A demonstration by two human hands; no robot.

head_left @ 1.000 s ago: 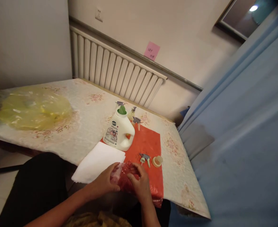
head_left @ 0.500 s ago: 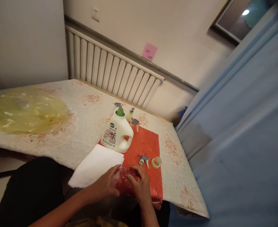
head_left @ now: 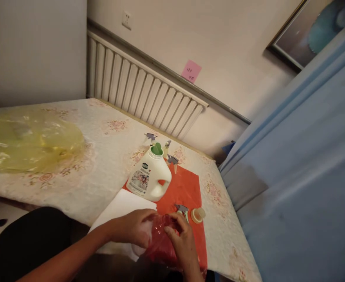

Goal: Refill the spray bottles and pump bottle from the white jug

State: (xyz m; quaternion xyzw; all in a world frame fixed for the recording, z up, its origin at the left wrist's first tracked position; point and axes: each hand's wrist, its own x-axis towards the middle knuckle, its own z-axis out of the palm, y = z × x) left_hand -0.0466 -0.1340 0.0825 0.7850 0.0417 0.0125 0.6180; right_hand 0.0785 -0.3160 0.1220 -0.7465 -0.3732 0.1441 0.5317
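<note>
Low in front of me I hold a see-through plastic bottle (head_left: pixel 159 229), shiny and looking red over the red sheet (head_left: pixel 186 184). Its neck points away from me. Around one side of its body curls my left hand (head_left: pixel 138 229). My right hand (head_left: pixel 180 235) has thumb and fingers closed at the neck end. Just beyond lies a spray trigger head (head_left: pixel 181 209), partly hidden by my hand. Beside it is a cream cap (head_left: pixel 197 215). A white jug (head_left: pixel 150 176) with a handle and green spout stands behind, and white paper (head_left: pixel 122 207) lies under my left forearm.
More spray trigger heads (head_left: pixel 172 159) lie behind the jug on the flowered tablecloth (head_left: pixel 102 156). A yellow plastic bag (head_left: pixel 31 141) spreads over the left side. A radiator (head_left: pixel 139 84) lines the wall, and a blue curtain (head_left: pixel 301 164) hangs at the right.
The view has tilted, so the table things sit slightly lower. Both hands stay on the bottle, which has shifted slightly to the right in view. More of the trigger head is now covered.
</note>
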